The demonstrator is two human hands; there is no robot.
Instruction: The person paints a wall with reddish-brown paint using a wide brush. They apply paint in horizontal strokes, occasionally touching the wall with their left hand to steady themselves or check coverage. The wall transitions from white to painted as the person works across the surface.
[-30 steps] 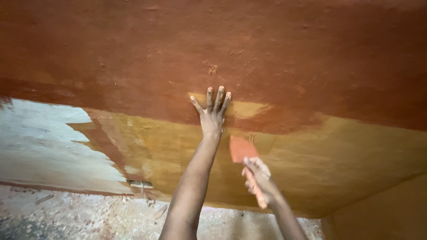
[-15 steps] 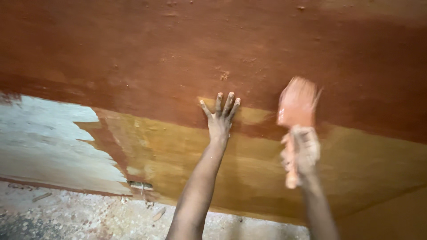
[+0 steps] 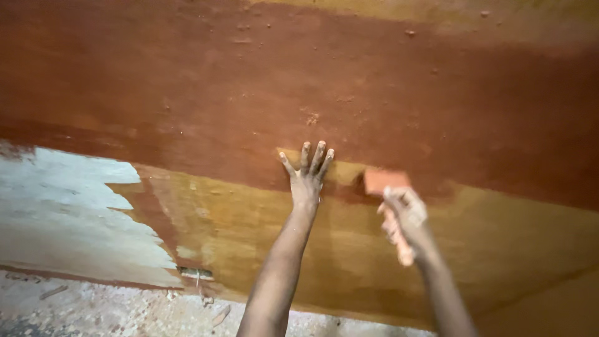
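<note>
My left hand (image 3: 307, 176) is pressed flat on the wall, fingers spread, at the line where the red-brown coat (image 3: 299, 81) meets the ochre-yellow band (image 3: 349, 249). My right hand (image 3: 404, 218) grips the pale handle of a flat orange trowel (image 3: 385, 181), whose blade lies against the wall just right of the left hand, at the lower edge of the red-brown area. Both forearms reach up from the bottom of the view.
A whitish unpainted patch (image 3: 62, 212) covers the wall at the left. Below it runs a rough grey rubble strip (image 3: 100, 309) with small debris. The yellow band continues to the right and darkens toward the lower right corner.
The right hand swung the trowel up over the red-brown area, then brought it back down and left, beside the left hand. The left hand stayed planted on the wall.
</note>
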